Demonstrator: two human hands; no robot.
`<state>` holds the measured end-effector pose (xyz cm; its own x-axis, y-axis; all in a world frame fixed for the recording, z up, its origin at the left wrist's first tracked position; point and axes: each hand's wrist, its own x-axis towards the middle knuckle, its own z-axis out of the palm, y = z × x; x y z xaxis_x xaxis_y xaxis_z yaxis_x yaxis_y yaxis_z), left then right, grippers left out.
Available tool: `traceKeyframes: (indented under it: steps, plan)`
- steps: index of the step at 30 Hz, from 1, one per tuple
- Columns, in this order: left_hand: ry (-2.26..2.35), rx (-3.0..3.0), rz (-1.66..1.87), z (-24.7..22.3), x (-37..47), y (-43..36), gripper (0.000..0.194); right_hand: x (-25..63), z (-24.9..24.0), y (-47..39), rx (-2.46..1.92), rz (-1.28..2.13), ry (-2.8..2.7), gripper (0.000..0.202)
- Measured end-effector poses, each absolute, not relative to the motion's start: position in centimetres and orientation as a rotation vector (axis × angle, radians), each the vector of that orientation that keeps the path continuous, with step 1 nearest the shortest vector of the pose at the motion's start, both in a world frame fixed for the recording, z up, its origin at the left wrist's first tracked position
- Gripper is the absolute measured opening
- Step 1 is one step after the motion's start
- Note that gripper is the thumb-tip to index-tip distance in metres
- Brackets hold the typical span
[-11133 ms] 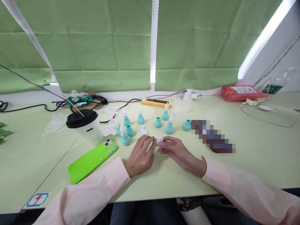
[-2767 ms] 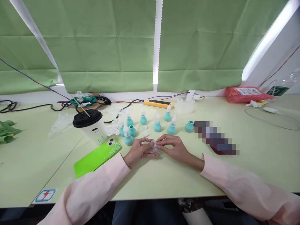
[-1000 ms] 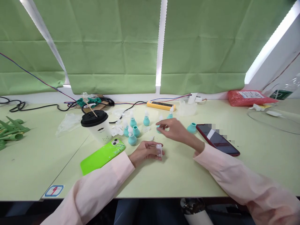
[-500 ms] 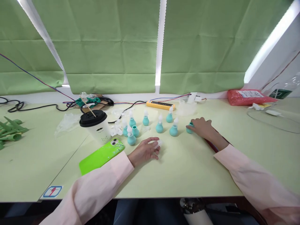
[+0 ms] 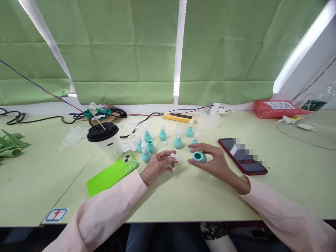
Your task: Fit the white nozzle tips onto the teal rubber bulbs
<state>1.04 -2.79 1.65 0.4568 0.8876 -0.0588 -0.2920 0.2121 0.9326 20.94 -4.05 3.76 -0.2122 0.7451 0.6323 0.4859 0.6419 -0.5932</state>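
Note:
Between the thumb and fingers of my left hand (image 5: 159, 166) is a small translucent plastic nozzle (image 5: 175, 157). My right hand (image 5: 214, 159) grips a teal rubber bulb (image 5: 199, 156), tilted so its open mouth faces left toward the nozzle; the two parts are apart. Beyond my hands stand several teal bulbs with clear tips, among them one at the centre (image 5: 177, 141) and one behind my left hand (image 5: 146, 155). Another teal bulb (image 5: 151, 146) has an open top with no tip. The bulb just behind my right hand is partly hidden.
A bright green phone (image 5: 112, 175) and a lidded paper cup (image 5: 106, 141) with a stick lie left. A dark red phone (image 5: 243, 156) is at right. At the back are a yellow power strip (image 5: 179, 117), cables and a pink package (image 5: 279, 108).
My right hand has lifted the open teal bulb from the table and brought it left, toward my left hand. The dark red phone is now uncovered. My left hand has barely moved.

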Motion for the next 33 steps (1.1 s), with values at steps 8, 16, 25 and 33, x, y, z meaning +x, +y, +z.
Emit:
traceKeyframes:
  steps: [8, 16, 25, 33]
  plan:
    - [0.788, 1.190, 0.893, 1.3, 1.3, -3.1, 0.029, 19.3, 0.4, -3.6, -1.143, 0.096, -2.120, 0.008]
    - [0.811, 1.332, 0.831, 1.1, 1.5, -3.2, 0.026, 18.9, -0.8, -3.7, -1.228, -0.055, -2.264, 0.008]
    - [0.796, 1.386, 0.868, 1.2, 1.9, -3.4, 0.028, 18.6, -0.5, -3.9, -1.262, 0.021, -2.294, 0.011]
    - [0.755, 1.455, 0.915, 1.9, 1.8, -3.9, 0.030, 18.5, 1.7, -4.0, -1.261, 0.770, -2.167, 0.002]
